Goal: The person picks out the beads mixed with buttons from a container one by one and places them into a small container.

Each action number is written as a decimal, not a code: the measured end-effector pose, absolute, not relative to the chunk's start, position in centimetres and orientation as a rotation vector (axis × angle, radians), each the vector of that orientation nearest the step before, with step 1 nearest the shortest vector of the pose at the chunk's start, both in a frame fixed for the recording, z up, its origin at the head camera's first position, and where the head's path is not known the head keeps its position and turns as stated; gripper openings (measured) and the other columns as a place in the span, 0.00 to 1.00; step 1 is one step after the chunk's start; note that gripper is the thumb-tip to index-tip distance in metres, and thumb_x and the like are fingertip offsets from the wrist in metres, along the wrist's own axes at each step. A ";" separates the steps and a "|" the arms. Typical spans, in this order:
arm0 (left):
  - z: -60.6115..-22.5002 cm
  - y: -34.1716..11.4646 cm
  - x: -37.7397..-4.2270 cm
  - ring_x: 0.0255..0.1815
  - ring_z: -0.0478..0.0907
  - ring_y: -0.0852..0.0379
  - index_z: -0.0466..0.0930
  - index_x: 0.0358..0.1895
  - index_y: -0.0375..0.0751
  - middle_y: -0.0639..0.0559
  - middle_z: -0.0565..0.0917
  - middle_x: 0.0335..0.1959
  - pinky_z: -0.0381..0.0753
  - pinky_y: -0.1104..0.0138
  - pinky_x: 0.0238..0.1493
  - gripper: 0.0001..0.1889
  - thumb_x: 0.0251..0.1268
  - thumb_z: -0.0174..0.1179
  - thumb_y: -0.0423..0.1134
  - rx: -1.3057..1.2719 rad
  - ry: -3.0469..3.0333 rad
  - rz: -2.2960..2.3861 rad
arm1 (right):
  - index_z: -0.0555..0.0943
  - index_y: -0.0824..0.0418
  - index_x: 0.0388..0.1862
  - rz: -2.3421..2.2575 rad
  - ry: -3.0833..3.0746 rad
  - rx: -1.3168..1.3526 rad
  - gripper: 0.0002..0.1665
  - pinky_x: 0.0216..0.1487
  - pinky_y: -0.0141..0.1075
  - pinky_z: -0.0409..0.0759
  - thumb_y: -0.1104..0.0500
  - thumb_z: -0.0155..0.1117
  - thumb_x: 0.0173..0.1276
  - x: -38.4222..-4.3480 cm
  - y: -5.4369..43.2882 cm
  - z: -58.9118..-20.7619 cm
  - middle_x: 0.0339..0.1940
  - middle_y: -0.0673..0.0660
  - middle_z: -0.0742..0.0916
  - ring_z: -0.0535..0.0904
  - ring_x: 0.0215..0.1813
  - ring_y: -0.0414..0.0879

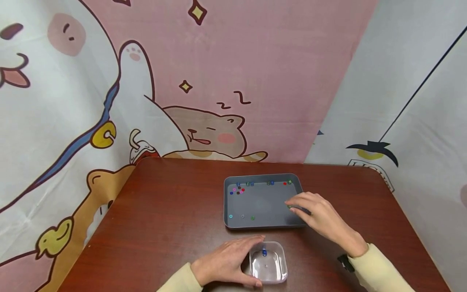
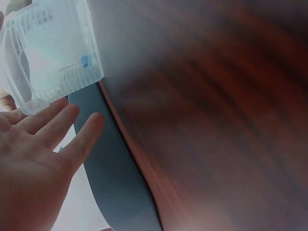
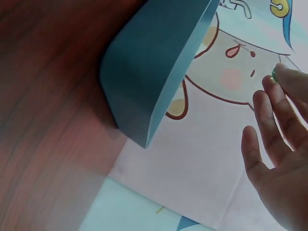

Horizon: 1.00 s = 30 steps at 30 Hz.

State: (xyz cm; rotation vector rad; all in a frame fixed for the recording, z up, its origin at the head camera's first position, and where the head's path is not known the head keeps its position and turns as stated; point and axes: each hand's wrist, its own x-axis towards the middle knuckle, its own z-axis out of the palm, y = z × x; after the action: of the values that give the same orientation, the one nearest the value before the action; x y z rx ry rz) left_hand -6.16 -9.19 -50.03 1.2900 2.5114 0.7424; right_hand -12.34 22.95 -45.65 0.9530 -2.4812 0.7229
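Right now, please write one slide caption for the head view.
Right hand pinches a green bead over a gray tray; left hand rests beside a clear container.

A reddish-brown wooden worktop (image 1: 175,194) with dark grain fills the foreground, its back corners rounded. Just beyond its back edge rises a printed cloth backdrop (image 1: 277,81), largely pink. A huge white cartoon animal (image 1: 164,125), one paw raised, spreads past the back left corner, wearing a blue collar (image 1: 73,149) and gold bell (image 1: 103,134). Behind the back edge, a beige animal (image 1: 215,132) sleeps below two Z's; gold four-pointed stars (image 1: 197,12) hang above. A yellow duck (image 1: 54,237) lies outside the left edge. Beyond the back right corner, pale grey-white fabric (image 1: 430,121) carries a black diagonal line (image 1: 423,83).
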 end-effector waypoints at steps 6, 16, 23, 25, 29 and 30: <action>-50.0 -9.2 -6.0 0.73 0.70 0.60 0.59 0.81 0.44 0.55 0.70 0.76 0.74 0.62 0.69 0.53 0.60 0.65 0.71 1.321 2.533 0.735 | 0.90 0.49 0.49 0.748 -2.432 1.017 0.23 0.52 0.35 0.75 0.67 0.81 0.54 -11.0 22.7 -45.3 0.47 0.39 0.88 0.83 0.49 0.38; -50.0 -9.2 -6.0 0.73 0.70 0.60 0.59 0.81 0.43 0.54 0.70 0.76 0.74 0.62 0.69 0.53 0.60 0.66 0.71 1.344 2.541 0.738 | 0.90 0.49 0.50 0.832 -2.375 1.091 0.19 0.53 0.29 0.74 0.43 0.55 0.81 -9.3 22.2 -44.8 0.49 0.39 0.88 0.82 0.49 0.37; -50.0 -9.2 -6.1 0.73 0.71 0.60 0.59 0.81 0.43 0.54 0.71 0.76 0.74 0.62 0.69 0.53 0.60 0.66 0.72 1.336 2.541 0.735 | 0.89 0.49 0.51 0.918 -2.269 1.211 0.13 0.52 0.27 0.74 0.48 0.61 0.80 -8.1 21.5 -44.7 0.48 0.41 0.88 0.82 0.48 0.38; -50.0 -9.3 -6.1 0.73 0.70 0.60 0.59 0.81 0.44 0.54 0.71 0.76 0.74 0.62 0.69 0.53 0.60 0.66 0.72 1.320 2.531 0.741 | 0.88 0.49 0.52 0.948 -2.249 1.252 0.11 0.52 0.27 0.74 0.51 0.63 0.79 -7.8 21.3 -44.8 0.48 0.42 0.88 0.82 0.48 0.38; -50.0 -9.3 -6.1 0.73 0.70 0.60 0.58 0.81 0.45 0.55 0.70 0.76 0.74 0.61 0.68 0.53 0.60 0.65 0.72 1.300 2.520 0.748 | 0.88 0.49 0.53 1.000 -2.257 1.301 0.10 0.52 0.26 0.74 0.55 0.68 0.75 -7.2 21.0 -45.1 0.48 0.42 0.88 0.82 0.48 0.37; -50.0 -9.3 -6.1 0.73 0.70 0.60 0.58 0.81 0.45 0.55 0.70 0.76 0.74 0.61 0.68 0.53 0.60 0.65 0.72 1.300 2.520 0.748 | 0.88 0.48 0.53 1.007 -2.257 1.313 0.11 0.53 0.26 0.74 0.55 0.68 0.75 -7.0 21.0 -45.2 0.49 0.42 0.88 0.82 0.49 0.37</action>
State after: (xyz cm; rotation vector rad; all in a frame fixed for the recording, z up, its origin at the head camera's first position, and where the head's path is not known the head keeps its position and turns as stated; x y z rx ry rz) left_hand -6.05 -9.34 -49.99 1.3001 2.5202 0.7482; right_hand -7.05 20.97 -45.17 1.3126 -2.2571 1.0073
